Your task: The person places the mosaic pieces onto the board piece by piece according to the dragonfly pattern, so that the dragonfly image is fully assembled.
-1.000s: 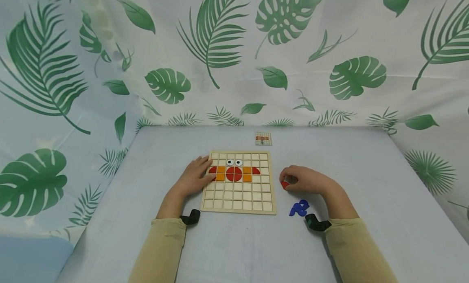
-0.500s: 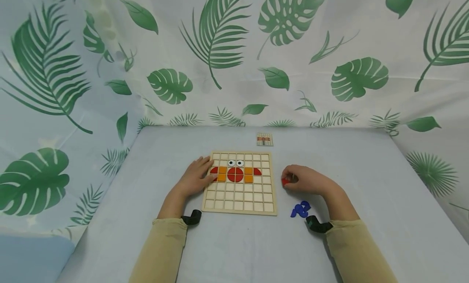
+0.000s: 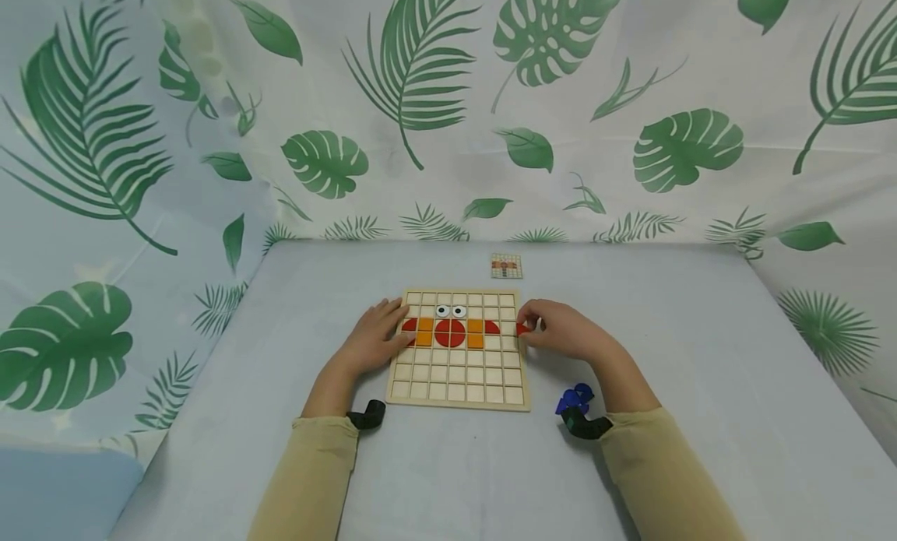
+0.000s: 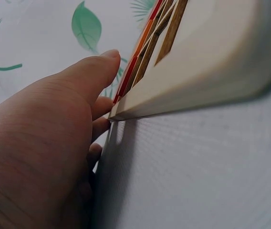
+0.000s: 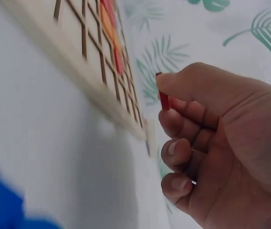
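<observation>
A wooden grid board lies mid-table. On it are two round eye tiles, a red circle of quarter tiles, orange tiles on both sides, and a red quarter tile at right. My left hand rests along the board's left edge, fingers extended, its thumb partly covering a red piece there. Just off the board's right edge, my right hand pinches a small red tile between thumb and index finger, the other fingers curled loosely.
Several blue pieces lie in a small pile right of the board, beside the right wrist's black camera. A small patterned card sits behind the board. Leaf-printed cloth hangs at the table's back.
My right hand has lifted the red tile from the table and carried it left and farther back, up to the board's right edge. My left hand stays at the board's left edge.
</observation>
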`<action>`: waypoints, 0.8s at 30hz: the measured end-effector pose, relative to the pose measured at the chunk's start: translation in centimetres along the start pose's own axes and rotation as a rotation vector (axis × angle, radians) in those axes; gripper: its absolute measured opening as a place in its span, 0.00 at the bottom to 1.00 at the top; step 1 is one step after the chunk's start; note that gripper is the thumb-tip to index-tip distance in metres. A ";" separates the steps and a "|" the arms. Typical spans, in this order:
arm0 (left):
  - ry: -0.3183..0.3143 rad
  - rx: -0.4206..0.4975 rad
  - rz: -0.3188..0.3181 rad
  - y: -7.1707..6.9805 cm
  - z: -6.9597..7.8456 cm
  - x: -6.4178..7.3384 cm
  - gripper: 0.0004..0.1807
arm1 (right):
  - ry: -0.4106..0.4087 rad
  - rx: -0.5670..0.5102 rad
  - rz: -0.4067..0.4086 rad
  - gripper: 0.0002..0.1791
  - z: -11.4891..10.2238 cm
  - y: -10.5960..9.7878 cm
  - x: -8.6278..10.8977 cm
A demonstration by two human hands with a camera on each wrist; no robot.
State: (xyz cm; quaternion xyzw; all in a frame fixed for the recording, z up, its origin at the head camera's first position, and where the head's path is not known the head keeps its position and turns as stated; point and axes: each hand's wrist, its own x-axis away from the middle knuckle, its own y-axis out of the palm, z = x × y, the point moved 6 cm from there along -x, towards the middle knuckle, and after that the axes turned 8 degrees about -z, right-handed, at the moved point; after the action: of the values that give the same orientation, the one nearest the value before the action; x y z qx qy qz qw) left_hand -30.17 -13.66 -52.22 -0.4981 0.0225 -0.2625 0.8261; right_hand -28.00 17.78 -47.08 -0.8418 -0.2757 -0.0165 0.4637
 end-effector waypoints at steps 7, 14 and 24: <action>0.016 0.002 0.001 -0.2 0.1 0.1 0.37 | 0.013 -0.026 -0.030 0.12 -1.8 1.4 -1.9; 0.024 0.003 0.006 -0.2 0.1 0.1 0.37 | 0.006 0.001 -0.033 0.12 -2.9 2.6 -2.7; 0.018 0.006 0.004 -0.2 -0.1 0.0 0.37 | -0.004 0.009 -0.024 0.09 -3.4 3.3 -3.0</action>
State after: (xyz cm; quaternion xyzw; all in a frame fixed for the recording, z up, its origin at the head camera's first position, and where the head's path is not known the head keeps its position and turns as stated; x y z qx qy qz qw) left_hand -30.27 -13.85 -52.07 -0.4932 0.0302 -0.2653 0.8279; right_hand -28.18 12.34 -48.57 -0.8365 -0.2867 -0.0189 0.4667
